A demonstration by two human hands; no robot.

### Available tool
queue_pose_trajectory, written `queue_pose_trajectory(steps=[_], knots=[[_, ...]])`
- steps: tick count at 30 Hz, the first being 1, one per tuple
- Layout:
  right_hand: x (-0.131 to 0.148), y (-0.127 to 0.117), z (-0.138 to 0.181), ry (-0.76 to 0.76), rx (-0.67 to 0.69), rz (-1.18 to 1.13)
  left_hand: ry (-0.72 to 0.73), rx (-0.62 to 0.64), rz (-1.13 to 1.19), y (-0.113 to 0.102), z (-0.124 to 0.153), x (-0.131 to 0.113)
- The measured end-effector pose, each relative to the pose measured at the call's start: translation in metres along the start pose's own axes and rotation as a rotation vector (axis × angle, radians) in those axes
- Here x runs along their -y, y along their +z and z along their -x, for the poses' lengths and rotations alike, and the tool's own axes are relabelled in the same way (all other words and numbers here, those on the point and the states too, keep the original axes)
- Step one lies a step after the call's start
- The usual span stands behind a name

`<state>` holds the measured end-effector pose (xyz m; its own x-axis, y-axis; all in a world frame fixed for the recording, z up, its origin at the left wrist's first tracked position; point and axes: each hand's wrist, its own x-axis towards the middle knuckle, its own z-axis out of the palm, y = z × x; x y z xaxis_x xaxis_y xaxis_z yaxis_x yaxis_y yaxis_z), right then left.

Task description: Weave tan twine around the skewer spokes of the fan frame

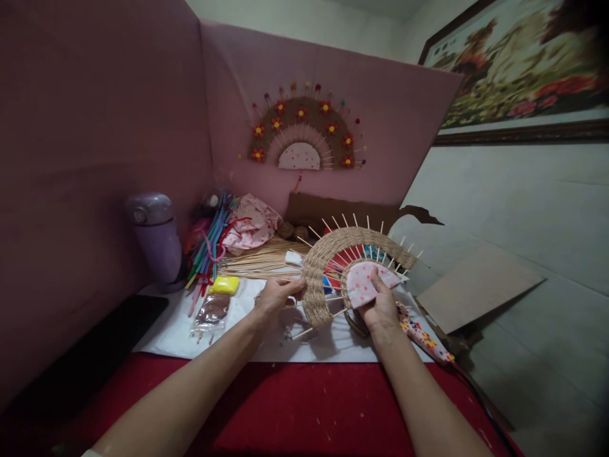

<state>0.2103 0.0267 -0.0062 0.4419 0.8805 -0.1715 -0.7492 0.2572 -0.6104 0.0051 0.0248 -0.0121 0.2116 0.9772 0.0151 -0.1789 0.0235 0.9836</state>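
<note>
A half-round woven fan (333,254) of jute rope wound over wooden skewers stands tilted above the white sheet (181,330). My right hand (380,308) grips its pink dotted half-disc centre (364,282) from below, fingers closed on it. My left hand (276,295) pinches the woven band at the fan's left end, fingers closed on the rope there. Skewer tips stick out all round the arc.
A finished fan with red flowers (304,133) hangs on the pink board. A purple flask (155,235), coloured pipe cleaners (209,244), a skewer bundle (257,260), a yellow packet (224,285), pink cloth (250,225) and a cardboard piece (476,285) lie around. Red tablecloth (295,406) in front.
</note>
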Motion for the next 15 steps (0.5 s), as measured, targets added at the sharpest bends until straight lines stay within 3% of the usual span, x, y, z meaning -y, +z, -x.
queue_pose_trajectory(steps=[9, 15], knots=[[0.0002, 0.0005, -0.0004, -0.012, -0.017, -0.001, 0.018, -0.102, -0.002, 0.002, -0.0014, 0.0008], [0.0009, -0.001, -0.0024, -0.046, -0.007, 0.004, -0.001, -0.038, 0.007, -0.0002, -0.0001, 0.0004]])
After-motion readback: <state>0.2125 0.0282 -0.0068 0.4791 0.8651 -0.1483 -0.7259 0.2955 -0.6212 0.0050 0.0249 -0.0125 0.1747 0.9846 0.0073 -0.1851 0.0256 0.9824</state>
